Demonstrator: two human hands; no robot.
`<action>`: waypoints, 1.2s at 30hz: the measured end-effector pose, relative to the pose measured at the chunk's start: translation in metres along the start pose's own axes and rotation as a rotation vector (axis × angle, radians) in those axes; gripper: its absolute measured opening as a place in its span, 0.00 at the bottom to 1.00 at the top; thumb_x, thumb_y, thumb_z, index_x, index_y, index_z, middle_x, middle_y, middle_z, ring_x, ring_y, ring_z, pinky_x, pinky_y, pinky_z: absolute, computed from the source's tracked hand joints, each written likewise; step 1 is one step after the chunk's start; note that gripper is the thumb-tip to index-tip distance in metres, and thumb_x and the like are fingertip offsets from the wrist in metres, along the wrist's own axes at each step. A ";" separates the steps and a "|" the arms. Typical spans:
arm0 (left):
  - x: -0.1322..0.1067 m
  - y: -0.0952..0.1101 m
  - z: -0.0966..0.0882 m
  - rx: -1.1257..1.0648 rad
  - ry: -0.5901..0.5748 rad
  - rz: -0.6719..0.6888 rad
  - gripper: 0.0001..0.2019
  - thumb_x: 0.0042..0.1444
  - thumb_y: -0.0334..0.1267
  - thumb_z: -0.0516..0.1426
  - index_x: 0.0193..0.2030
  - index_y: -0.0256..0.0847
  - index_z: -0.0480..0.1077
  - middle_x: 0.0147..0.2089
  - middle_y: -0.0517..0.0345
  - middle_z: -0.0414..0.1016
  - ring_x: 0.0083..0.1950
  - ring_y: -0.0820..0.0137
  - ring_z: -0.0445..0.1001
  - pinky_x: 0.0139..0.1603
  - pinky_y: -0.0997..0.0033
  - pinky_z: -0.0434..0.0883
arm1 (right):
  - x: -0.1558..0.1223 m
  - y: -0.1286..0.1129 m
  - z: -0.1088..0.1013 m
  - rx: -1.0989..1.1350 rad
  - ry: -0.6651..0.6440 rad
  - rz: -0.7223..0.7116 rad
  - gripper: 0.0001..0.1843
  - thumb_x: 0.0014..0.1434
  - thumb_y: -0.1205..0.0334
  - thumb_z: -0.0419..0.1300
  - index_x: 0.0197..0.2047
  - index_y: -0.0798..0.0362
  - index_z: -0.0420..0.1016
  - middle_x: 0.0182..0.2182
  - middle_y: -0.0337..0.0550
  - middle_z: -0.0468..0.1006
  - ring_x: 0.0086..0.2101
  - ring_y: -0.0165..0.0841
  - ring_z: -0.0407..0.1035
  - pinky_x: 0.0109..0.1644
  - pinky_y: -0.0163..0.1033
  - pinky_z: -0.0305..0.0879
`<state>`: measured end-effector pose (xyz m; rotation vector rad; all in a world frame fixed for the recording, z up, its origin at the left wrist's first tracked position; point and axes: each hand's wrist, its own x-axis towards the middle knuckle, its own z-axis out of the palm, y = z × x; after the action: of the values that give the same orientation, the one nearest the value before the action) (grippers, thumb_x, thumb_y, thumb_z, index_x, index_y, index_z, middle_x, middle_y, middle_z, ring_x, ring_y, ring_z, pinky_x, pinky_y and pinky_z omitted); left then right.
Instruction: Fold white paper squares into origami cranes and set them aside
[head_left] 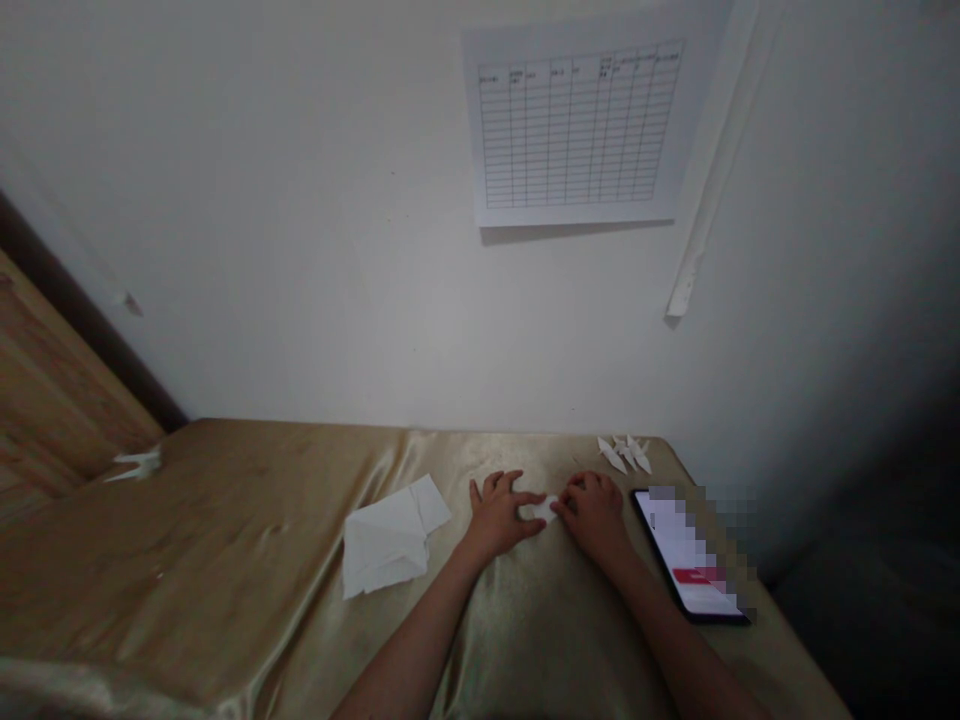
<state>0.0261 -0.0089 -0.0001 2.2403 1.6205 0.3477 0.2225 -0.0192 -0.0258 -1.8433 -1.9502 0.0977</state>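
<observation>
My left hand (pixel 499 512) and my right hand (pixel 595 510) rest side by side on a table covered with shiny gold cloth (pixel 247 530). Between them lies a small white piece of paper (pixel 544 508). The fingertips of both hands pinch and press it against the cloth. Most of the paper is hidden under the fingers. A loose stack of white paper sheets (pixel 390 540) lies just left of my left hand.
Several small folded white paper figures (pixel 624 453) sit at the back right of the table. A phone (pixel 688 552) with a lit screen lies right of my right hand. One more folded paper figure (pixel 139 463) lies at the far left. A ruled chart (pixel 577 130) hangs on the wall.
</observation>
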 end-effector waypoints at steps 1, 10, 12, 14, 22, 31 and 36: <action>0.000 0.000 0.000 -0.003 0.002 -0.003 0.22 0.54 0.57 0.67 0.57 0.73 0.76 0.76 0.62 0.60 0.78 0.46 0.50 0.73 0.23 0.37 | 0.000 -0.001 0.000 -0.015 0.006 0.004 0.08 0.63 0.54 0.65 0.38 0.48 0.84 0.51 0.50 0.77 0.55 0.47 0.64 0.62 0.53 0.54; 0.000 -0.001 -0.001 0.007 0.003 0.008 0.22 0.54 0.58 0.67 0.56 0.72 0.76 0.75 0.64 0.61 0.78 0.45 0.52 0.73 0.23 0.39 | -0.002 -0.007 0.001 -0.084 0.046 0.020 0.08 0.62 0.54 0.67 0.37 0.48 0.84 0.49 0.50 0.79 0.56 0.49 0.63 0.61 0.53 0.53; -0.001 0.000 -0.001 0.021 0.020 0.020 0.21 0.53 0.59 0.67 0.55 0.71 0.77 0.75 0.67 0.62 0.77 0.44 0.52 0.73 0.22 0.40 | -0.002 -0.007 0.001 -0.100 0.058 0.030 0.08 0.62 0.54 0.67 0.38 0.48 0.84 0.49 0.51 0.79 0.56 0.49 0.63 0.60 0.53 0.54; -0.001 0.000 0.000 0.031 0.037 0.031 0.21 0.52 0.59 0.68 0.54 0.69 0.78 0.75 0.68 0.62 0.77 0.43 0.53 0.72 0.21 0.41 | -0.002 -0.007 0.001 -0.109 0.067 0.025 0.08 0.63 0.54 0.66 0.40 0.48 0.84 0.50 0.51 0.79 0.55 0.48 0.64 0.60 0.52 0.54; 0.000 -0.001 0.006 0.037 0.056 0.046 0.21 0.51 0.59 0.69 0.53 0.67 0.78 0.75 0.69 0.62 0.76 0.43 0.53 0.71 0.19 0.41 | 0.004 -0.005 0.001 -0.107 0.042 -0.023 0.06 0.63 0.55 0.67 0.39 0.47 0.85 0.52 0.47 0.79 0.59 0.50 0.61 0.64 0.57 0.49; 0.000 0.001 0.008 0.036 0.063 0.064 0.21 0.51 0.59 0.69 0.51 0.62 0.77 0.74 0.69 0.63 0.76 0.42 0.53 0.71 0.18 0.41 | 0.005 0.000 0.010 -0.104 0.038 -0.005 0.09 0.63 0.53 0.66 0.40 0.47 0.83 0.51 0.48 0.79 0.58 0.49 0.61 0.62 0.55 0.51; -0.002 0.006 0.008 0.013 0.054 0.061 0.23 0.51 0.57 0.69 0.52 0.58 0.75 0.74 0.65 0.63 0.76 0.43 0.53 0.71 0.18 0.39 | 0.007 0.005 0.013 -0.066 0.044 -0.042 0.08 0.62 0.54 0.66 0.38 0.47 0.83 0.50 0.47 0.78 0.57 0.47 0.62 0.63 0.54 0.50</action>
<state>0.0334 -0.0137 -0.0044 2.3134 1.5877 0.4179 0.2220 -0.0084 -0.0371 -1.8289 -1.9832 -0.0202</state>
